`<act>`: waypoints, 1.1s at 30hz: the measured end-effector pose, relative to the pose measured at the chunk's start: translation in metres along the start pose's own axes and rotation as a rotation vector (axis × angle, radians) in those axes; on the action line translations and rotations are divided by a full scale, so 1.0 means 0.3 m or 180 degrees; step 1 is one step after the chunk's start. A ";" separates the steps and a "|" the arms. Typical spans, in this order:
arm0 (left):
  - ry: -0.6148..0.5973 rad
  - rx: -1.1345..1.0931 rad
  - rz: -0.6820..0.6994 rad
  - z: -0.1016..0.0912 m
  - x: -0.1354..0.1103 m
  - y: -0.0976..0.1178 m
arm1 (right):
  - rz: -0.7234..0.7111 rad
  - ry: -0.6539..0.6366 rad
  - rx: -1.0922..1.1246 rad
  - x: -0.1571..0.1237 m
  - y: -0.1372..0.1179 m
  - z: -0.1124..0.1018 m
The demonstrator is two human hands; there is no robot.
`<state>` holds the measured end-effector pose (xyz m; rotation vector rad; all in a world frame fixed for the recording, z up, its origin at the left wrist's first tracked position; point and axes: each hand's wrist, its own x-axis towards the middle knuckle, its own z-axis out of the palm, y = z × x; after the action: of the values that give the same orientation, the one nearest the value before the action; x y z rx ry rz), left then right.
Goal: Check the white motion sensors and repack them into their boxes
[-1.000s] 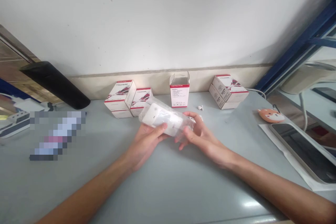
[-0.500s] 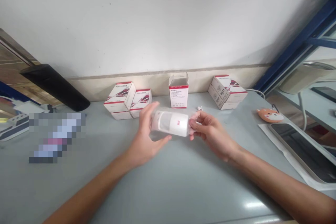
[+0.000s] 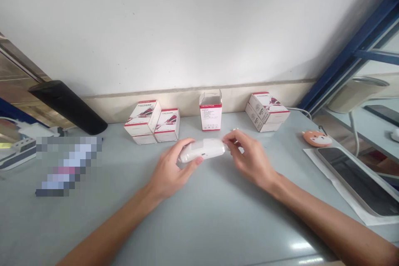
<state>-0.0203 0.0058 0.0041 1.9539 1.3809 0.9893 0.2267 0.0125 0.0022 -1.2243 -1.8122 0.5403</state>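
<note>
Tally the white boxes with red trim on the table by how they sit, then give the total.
Boxes stacked in pairs: 4 (left pair, right pair)
Single boxes: 2 (open-topped upright box, low box)
Total: 6

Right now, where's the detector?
In the head view, the detector lies in the left hand, beside the right hand, in front of the open box.

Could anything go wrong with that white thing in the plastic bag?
The slippery plastic bag around the white detector might slide out of the left hand and right hand. The tiny white piece by the open DETECTOR box could get bumped and lost.
</note>
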 end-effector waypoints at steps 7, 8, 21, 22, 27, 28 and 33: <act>-0.0889 -0.1426 -0.1373 -0.019 0.025 0.034 | 0.0211 -0.0246 0.0251 -0.011 0.002 0.022; -0.1050 -0.1659 -0.1517 -0.022 0.028 0.039 | 0.0283 -0.0266 0.0345 -0.013 0.002 0.025; -0.1455 -0.3015 -0.1178 -0.052 0.008 0.030 | 0.1228 -0.0545 0.1546 0.010 -0.003 0.014; -0.1253 -0.2649 -0.1130 -0.043 0.010 0.023 | 0.1211 -0.0430 0.1546 0.008 -0.005 0.015; -0.0636 -0.2240 -0.1392 0.004 0.025 -0.010 | 0.0687 0.0068 0.1457 -0.013 -0.011 0.029; -0.0686 -0.2430 -0.1531 0.008 0.028 -0.009 | 0.0438 0.0112 0.1399 -0.019 -0.011 0.033; -0.0951 -0.2900 -0.1854 -0.002 0.035 0.026 | -0.0748 -0.0087 0.1188 -0.044 -0.025 0.029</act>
<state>-0.0146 0.0132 0.0131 0.9007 0.9677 0.7846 0.2173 -0.0017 -0.0023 -0.7451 -1.7497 0.7230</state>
